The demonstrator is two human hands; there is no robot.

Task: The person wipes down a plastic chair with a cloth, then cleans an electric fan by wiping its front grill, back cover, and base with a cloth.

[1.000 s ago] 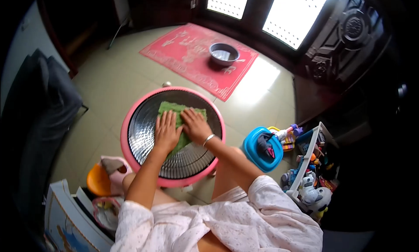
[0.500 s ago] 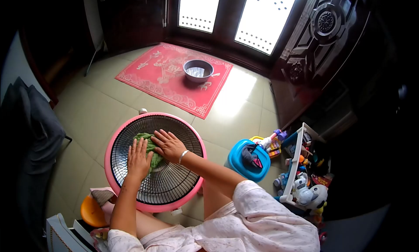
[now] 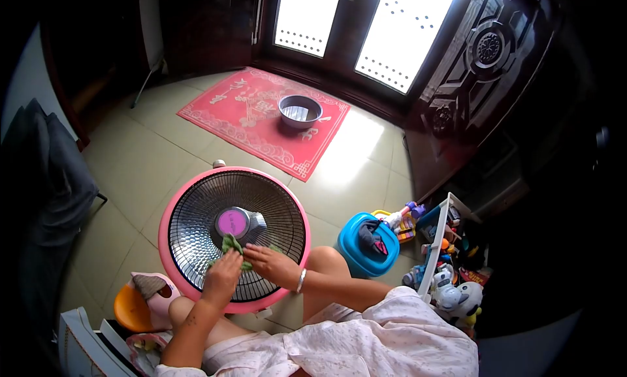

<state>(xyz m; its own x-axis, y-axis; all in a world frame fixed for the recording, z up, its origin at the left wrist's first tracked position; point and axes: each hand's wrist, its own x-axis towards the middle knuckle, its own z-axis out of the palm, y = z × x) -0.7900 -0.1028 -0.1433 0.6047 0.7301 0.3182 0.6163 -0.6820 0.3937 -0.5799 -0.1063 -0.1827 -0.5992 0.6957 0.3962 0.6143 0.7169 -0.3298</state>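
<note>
A round heater [image 3: 164,246] with a pink rim and a black wire grille stands before my knees, its pink centre disc in view. A crumpled green cloth [image 3: 230,244] lies on the lower part of the grille, partly hidden beneath my hands. My left hand [image 3: 223,276] is closed on the cloth, fingers bent over it. My right hand [image 3: 273,266], with a silver bracelet at the wrist, rests against the cloth's right side, its fingers stretched towards the left hand.
A basin [image 3: 300,111] sits on the red doormat [image 3: 235,109] ahead. To the right are a blue lidded bin [image 3: 368,256] with a dark cloth on top and a white-framed toy rack [image 3: 434,253]. An orange stool-like item [image 3: 132,308] stands at lower left, near dark clothing [image 3: 55,174].
Both hands have drawn down the grille towards me with the green cloth, uncovering the pink centre disc. The left hand's spread fingers have closed on the cloth, which looks more bunched.
</note>
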